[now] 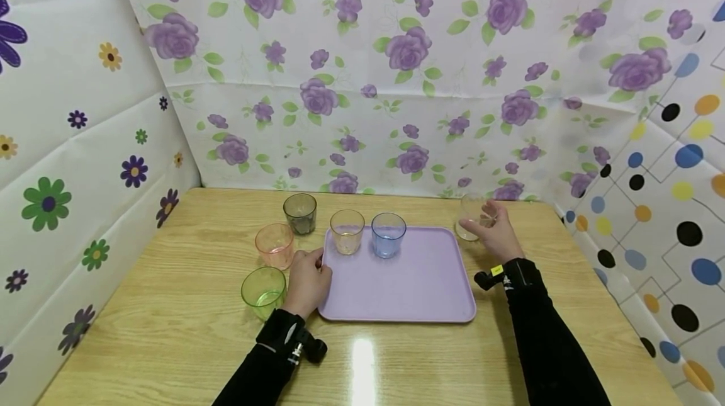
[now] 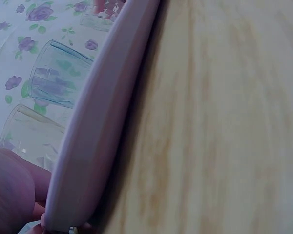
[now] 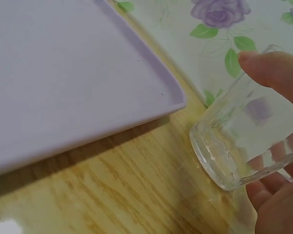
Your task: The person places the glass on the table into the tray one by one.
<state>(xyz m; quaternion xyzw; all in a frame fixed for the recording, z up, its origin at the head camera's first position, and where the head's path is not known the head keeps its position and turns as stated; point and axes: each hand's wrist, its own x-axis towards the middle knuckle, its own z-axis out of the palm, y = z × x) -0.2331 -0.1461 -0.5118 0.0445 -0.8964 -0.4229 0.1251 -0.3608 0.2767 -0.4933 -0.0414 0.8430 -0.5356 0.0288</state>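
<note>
Right hand: I am seeing my right hand [image 1: 498, 233] gripping the clear cup [image 1: 472, 217], fingers [image 3: 268, 68] curling round its wall; the cup is sitting just off the tray's far right corner, its base looking a touch tilted on the surface [image 1: 170, 330].
Left hand: my left hand [image 1: 308, 280] is resting against the tray's [image 1: 408, 293] left edge, fingers seemingly curling onto the rim, though I cannot tell how firmly.
Done so far: I am judging the loading as partly done; the amber cup [image 1: 347, 231] and the blue cup [image 1: 388, 234] are already standing on the tray's far end.
Left to do: the clear cup plus three to the tray's left, namely the grey cup [image 1: 299, 213], the pink cup [image 1: 274, 245] and the green cup [image 1: 263, 291], are waiting off it.
Room: the tray's near part is lying bare; its raised rim is standing between the clear cup and that space.
Edges: patterned walls are closing in beyond the tray on three sides.
</note>
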